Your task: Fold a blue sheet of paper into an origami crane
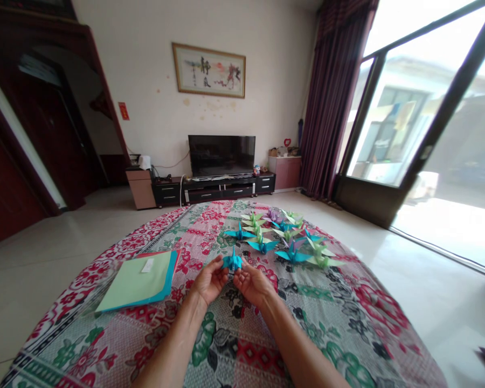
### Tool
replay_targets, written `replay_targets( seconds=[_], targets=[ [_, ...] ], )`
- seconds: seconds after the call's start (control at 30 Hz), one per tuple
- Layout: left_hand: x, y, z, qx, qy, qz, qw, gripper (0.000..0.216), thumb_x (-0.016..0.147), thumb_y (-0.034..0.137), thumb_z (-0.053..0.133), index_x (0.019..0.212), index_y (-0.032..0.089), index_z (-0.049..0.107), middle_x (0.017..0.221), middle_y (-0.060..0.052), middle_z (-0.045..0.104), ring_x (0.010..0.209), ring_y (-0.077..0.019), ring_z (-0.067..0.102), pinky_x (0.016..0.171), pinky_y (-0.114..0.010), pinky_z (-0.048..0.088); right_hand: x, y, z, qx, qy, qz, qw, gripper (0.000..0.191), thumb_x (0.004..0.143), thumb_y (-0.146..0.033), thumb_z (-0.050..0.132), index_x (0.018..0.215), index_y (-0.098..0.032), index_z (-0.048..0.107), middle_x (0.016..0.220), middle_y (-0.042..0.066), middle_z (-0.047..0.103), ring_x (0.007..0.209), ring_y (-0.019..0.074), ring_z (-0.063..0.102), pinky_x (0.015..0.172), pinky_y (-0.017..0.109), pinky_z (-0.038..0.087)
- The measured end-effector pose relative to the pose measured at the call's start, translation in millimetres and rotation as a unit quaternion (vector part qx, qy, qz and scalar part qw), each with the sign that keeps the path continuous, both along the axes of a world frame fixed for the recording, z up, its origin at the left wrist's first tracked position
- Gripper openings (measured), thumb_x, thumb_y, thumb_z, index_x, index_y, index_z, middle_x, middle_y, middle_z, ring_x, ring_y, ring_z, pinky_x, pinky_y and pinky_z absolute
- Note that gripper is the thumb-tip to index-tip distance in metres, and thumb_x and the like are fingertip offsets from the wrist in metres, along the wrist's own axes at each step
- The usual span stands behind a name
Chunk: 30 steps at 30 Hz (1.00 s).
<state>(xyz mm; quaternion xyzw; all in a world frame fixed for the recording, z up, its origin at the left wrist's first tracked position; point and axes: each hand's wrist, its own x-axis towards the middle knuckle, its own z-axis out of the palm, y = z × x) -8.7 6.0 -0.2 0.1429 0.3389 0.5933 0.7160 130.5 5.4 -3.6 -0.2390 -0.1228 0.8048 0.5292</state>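
A small blue paper crane (231,262) is held up over the round table between both hands. My left hand (210,282) pinches its left side with thumb and fingers. My right hand (253,282) pinches its right side the same way. Both forearms reach in from the bottom edge. Beyond the hands, several finished paper cranes (285,237) in blue, green and purple stand in a cluster on the flowered tablecloth (234,334).
A stack of coloured paper sheets (141,280), green on top, lies on the table to the left of my hands. Past the table are a tiled floor, a TV stand with a television (221,155), dark curtains and a large glass door at right.
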Motion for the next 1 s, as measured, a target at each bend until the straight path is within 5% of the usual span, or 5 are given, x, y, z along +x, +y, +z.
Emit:
replay_targets(
  seconds=[0.37, 0.77, 1.0],
  targets=[
    [-4.8, 1.9, 1.8, 0.012, 0.020, 0.010, 1.000, 0.019, 0.075, 0.005, 0.056, 0.092, 0.014, 0.058, 0.057, -0.001, 0.063, 0.047, -0.0114, 0.061, 0.039, -0.018, 0.047, 1.4, -1.0, 2.6, -0.003, -0.045, 0.005, 0.999, 0.005, 0.079, -0.017, 0.057, 0.082, -0.014, 0.054, 0.057, 0.000, 0.062, 0.051, 0.0106, 0.061, 0.049, 0.019, 0.050],
    [-7.8, 2.6, 3.3, 0.005, 0.014, 0.022, 1.000, 0.009, 0.076, 0.007, 0.055, 0.083, 0.012, 0.059, 0.052, 0.000, 0.059, 0.042, -0.0094, 0.057, 0.036, -0.017, 0.045, 5.8, -3.3, 8.6, -0.013, -0.041, -0.001, 0.999, 0.030, 0.082, -0.046, 0.048, 0.074, -0.017, 0.050, 0.064, 0.004, 0.064, 0.055, 0.0148, 0.062, 0.050, 0.026, 0.048],
    [-7.0, -1.6, 5.7, 0.088, 0.064, -0.024, 0.994, 0.017, 0.070, 0.009, 0.058, 0.087, 0.014, 0.059, 0.049, 0.004, 0.053, 0.039, -0.0069, 0.050, 0.037, -0.016, 0.041, -0.9, -6.2, 4.9, 0.052, -0.112, 0.061, 0.990, 0.012, 0.074, -0.021, 0.055, 0.083, -0.013, 0.058, 0.068, 0.002, 0.062, 0.060, 0.0140, 0.063, 0.052, 0.024, 0.049]
  ],
)
